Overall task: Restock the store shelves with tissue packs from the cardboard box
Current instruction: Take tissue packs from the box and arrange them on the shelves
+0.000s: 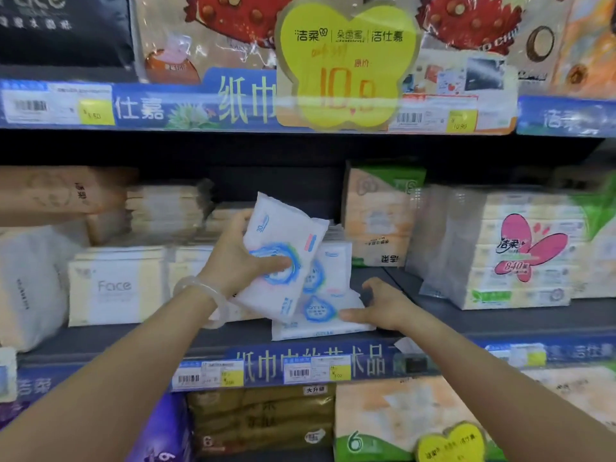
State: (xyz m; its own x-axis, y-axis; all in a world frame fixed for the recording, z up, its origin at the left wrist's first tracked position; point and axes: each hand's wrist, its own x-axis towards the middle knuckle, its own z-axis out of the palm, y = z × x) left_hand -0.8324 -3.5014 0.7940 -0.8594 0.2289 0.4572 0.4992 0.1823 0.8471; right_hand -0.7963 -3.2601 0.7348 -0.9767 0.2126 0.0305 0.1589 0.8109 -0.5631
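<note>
My left hand [240, 258] grips a white tissue pack with a blue swirl [283, 235] and holds it tilted above the middle shelf [166, 338]. Under it, several matching white packs [320, 311] lie stacked on the shelf. My right hand [380, 305] holds the right end of the lowest pack, thumb on top and fingers curled behind it. The cardboard box is out of view.
White "Face" tissue packs [115, 285] stand to the left, and beige and pink-flower bundles [513, 258] to the right. A dark gap in the shelf lies right of the stack. A yellow price sign [346, 65] hangs from the shelf above. More packs fill the lower shelf [266, 425].
</note>
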